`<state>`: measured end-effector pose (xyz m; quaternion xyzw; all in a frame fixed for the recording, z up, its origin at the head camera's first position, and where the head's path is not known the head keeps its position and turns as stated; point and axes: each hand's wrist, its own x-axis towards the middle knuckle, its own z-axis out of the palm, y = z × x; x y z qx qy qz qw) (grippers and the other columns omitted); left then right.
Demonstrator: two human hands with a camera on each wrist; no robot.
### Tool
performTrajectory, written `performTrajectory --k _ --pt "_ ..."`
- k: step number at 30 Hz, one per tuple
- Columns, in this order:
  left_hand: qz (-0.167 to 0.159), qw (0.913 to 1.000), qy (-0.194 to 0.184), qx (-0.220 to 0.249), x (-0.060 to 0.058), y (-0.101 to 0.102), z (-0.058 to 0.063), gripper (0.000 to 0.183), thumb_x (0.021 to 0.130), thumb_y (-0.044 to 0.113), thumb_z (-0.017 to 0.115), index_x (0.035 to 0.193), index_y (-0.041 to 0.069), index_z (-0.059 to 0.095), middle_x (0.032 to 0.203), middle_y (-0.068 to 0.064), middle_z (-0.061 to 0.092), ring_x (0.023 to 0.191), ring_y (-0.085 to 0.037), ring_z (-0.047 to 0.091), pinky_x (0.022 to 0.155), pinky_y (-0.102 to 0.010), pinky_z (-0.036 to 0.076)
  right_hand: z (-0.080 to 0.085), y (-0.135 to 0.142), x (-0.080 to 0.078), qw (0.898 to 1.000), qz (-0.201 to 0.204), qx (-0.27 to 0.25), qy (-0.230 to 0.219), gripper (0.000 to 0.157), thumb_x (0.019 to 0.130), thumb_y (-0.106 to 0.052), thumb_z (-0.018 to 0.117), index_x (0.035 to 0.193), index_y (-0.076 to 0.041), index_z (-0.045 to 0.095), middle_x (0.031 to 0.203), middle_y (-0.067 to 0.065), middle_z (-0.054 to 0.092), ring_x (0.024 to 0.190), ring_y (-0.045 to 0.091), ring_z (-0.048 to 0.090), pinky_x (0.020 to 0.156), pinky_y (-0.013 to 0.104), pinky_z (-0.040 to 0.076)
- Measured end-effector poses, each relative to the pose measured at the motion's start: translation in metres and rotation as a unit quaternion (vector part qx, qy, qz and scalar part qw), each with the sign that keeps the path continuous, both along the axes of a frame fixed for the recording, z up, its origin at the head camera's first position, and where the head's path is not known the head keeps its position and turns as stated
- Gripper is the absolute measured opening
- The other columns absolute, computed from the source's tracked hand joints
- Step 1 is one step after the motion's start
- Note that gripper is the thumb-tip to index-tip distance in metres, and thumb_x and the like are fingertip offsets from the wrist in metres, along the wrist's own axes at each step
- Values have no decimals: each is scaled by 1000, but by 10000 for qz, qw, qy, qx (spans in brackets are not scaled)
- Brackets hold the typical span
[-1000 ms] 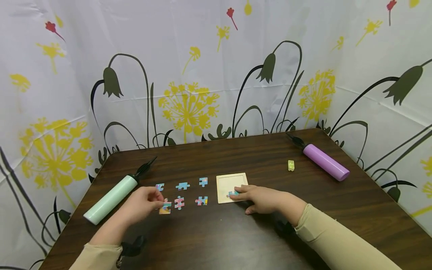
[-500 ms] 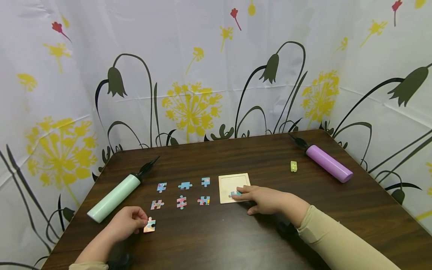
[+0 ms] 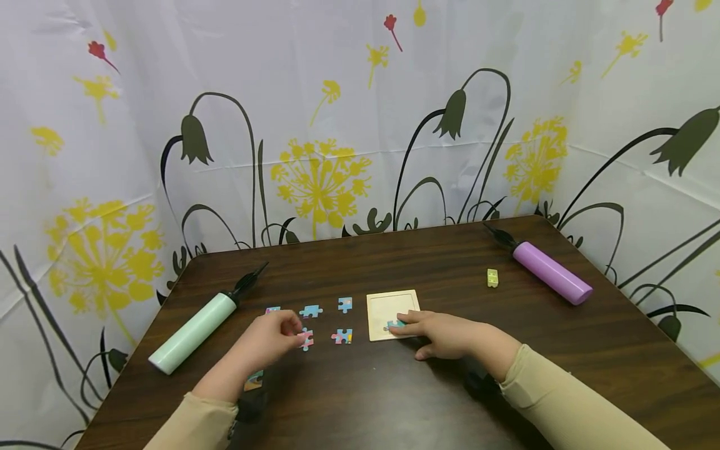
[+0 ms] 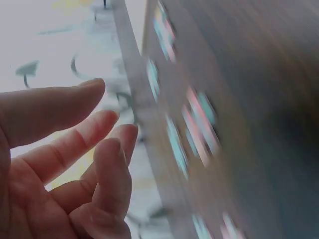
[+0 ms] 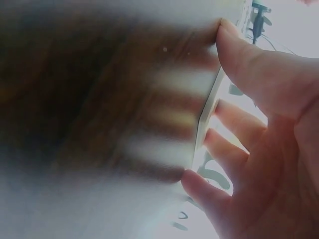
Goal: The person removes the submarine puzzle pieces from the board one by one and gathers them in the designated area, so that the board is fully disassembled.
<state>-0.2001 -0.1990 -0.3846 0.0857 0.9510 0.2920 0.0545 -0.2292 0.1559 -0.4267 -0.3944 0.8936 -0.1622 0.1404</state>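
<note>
My left hand [image 3: 269, 337] hovers at the pink jigsaw piece [image 3: 306, 339] in the head view, partly covering it. In the left wrist view, thumb and fingers stand apart with nothing between them. An orange and teal jigsaw piece [image 3: 254, 381] lies on the table beside the left wrist. My right hand [image 3: 441, 332] rests on the square wooden puzzle tray [image 3: 374, 315], fingers stretched over a blue jigsaw piece [image 3: 395, 324] in its lower part. The right wrist view shows fingertips along the tray's edge and the thumb on the table.
More pieces lie left of the tray: a blue piece [image 3: 311, 311], a small blue piece [image 3: 345, 304], a multicoloured piece [image 3: 342, 336] and a purple piece [image 3: 272, 309]. A mint hand pump [image 3: 194, 332], a purple hand pump [image 3: 551, 272] and a yellow block [image 3: 492, 278] flank them.
My left hand carried the orange and teal piece toward the near left, let it go there, then moved right and away to the pink piece. My right hand has stayed on the tray.
</note>
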Motion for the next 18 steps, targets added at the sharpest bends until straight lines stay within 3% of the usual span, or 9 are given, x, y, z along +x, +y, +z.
performTrajectory --k 4,10,13,18 --pt "-532 9985 -88 23 -17 49 -3 16 84 12 77 96 10 68 73 1 59 63 -17 56 58 -35 45 2 1 1 10000 33 -46 1 65 91 -19 72 150 -22 45 158 8 31 145 31 24 108 51 32" --pt "-1274 9915 -276 15 -38 108 -18 24 83 12 78 105 8 68 79 -2 60 66 -17 56 59 -35 46 4 2 0 9999 41 -144 -56 64 91 -20 73 149 -23 46 158 8 32 144 32 25 107 52 33" --pt "-1361 9901 -339 -88 -45 128 -26 24 85 12 75 107 8 67 82 -2 60 68 -17 55 62 -35 47 2 2 -2 9999 10 -147 -70 64 90 -21 73 149 -24 46 158 7 32 144 32 25 107 52 33" --pt "-1092 9932 -343 -189 -53 147 -35 11 87 10 71 96 9 65 71 0 55 61 -17 48 56 -32 41 0 4 -2 9999 19 -136 -11 65 90 -21 74 149 -24 47 157 7 34 144 32 27 107 51 33"
